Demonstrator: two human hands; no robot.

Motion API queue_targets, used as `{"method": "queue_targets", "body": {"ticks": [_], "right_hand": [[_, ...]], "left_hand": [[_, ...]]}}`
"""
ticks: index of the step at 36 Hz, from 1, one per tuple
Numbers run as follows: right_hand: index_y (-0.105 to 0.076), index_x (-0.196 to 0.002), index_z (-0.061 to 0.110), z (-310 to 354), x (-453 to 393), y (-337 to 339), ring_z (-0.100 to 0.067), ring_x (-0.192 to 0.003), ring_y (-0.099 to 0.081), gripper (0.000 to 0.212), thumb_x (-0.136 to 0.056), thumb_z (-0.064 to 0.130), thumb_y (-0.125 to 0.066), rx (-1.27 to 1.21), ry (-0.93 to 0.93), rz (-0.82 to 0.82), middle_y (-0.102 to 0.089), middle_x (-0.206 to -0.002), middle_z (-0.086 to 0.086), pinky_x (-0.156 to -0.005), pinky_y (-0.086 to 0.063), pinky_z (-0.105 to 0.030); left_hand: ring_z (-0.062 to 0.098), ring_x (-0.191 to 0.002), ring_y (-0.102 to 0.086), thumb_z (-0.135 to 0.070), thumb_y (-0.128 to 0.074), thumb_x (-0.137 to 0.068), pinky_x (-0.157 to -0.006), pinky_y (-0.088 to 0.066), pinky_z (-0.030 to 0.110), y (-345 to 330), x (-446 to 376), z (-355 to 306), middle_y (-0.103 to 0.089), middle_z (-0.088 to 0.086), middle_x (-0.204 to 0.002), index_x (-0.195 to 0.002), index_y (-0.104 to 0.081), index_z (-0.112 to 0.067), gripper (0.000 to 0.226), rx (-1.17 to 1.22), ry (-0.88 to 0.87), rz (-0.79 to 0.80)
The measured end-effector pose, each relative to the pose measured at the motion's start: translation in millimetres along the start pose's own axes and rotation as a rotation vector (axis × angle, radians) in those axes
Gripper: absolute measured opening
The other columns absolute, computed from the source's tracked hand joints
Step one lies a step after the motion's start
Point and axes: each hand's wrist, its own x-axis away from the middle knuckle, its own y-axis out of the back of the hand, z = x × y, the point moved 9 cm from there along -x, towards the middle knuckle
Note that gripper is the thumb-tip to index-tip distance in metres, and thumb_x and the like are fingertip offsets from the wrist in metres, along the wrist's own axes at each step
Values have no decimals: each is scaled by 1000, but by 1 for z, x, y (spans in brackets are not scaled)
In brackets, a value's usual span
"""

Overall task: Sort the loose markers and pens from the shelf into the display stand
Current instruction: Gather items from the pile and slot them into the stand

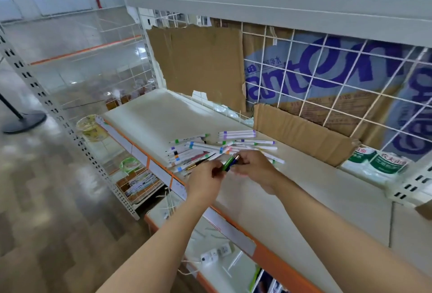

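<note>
two pens (pixel 231 162) are gripped by curled fingers of the left hand (pixel 205 181) and right hand (pixel 253 167), above the markers (pixel 210 147) piled on the shelf (pixel 149 115).

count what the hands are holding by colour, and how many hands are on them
green pen: 1
dark blue pen: 1
hands gripping them, left hand and right hand: 2
total pens held: 2
The loose pile of markers on the shelf overlaps too much to count.
</note>
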Motion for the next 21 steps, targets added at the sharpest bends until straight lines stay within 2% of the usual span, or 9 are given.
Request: {"method": "queue_targets", "body": {"ticks": [3,7,10,12,15,17,19,21], "right_hand": [[-63,-76,5,-5,12,8,-12,-65,-49,11,-84,-2,-61,4,21,-148,-57,-70,-5,-67,-40,-29],[-58,-74,8,4,32,27,-9,-58,-46,15,-89,5,-58,107,118,-337,-52,-62,4,-60,-36,-27],[-55,-82,9,8,49,44,-24,-67,-57,11,-93,9,-53,223,163,-467,-62,-72,-5,-68,-46,-36],[-50,-84,13,8,63,54,-29,-68,-59,13,-96,10,-47,265,171,-548,-65,-77,-7,-67,-50,-43],[-44,-89,15,10,86,68,-26,-64,-60,11,-99,10,-41,324,160,-646,-65,-76,-2,-63,-49,-42],[-43,-92,13,10,102,78,-26,-62,-60,9,-98,8,-40,362,175,-714,-64,-75,-4,-61,-50,-44],[-45,-96,10,8,117,88,-26,-61,-58,8,-96,3,-40,373,176,-785,-62,-73,-4,-62,-50,-45],[-46,-105,8,2,131,96,-24,-62,-57,19,-92,-4,-41,363,161,-844,-58,-75,1,-62,-49,-38]], "left_hand": [[28,-85,-60,-18,-60,-88,-72,-48,40,-4,4,-10,-67,8,-88,-93,-69,-13,11,81,-26,1],[28,-75,-58,-12,-60,-87,-66,-44,40,-12,7,-27,-66,9,-78,-83,-69,-8,11,147,-104,28],[21,-75,-57,-12,-61,-88,-64,-41,31,-9,9,-39,-64,3,-78,-89,-72,-10,10,196,-153,-5],[18,-74,-56,-14,-61,-89,-62,-38,26,-8,10,-43,-62,-2,-77,-92,-71,-14,11,227,-170,-12],[14,-71,-53,-14,-61,-89,-57,-32,15,-7,12,-52,-59,-3,-74,-82,-66,-21,11,256,-222,-2],[9,-69,-51,-13,-61,-89,-57,-32,11,-6,11,-58,-58,-4,-75,-84,-65,-21,10,262,-260,1],[11,-71,-53,-10,-61,-89,-61,-35,12,-7,10,-62,-59,-1,-79,-90,-67,-16,9,287,-283,7],[16,-76,-56,-6,-61,-88,-66,-40,18,-8,9,-67,-62,3,-85,-97,-68,-11,12,311,-320,13]]}}
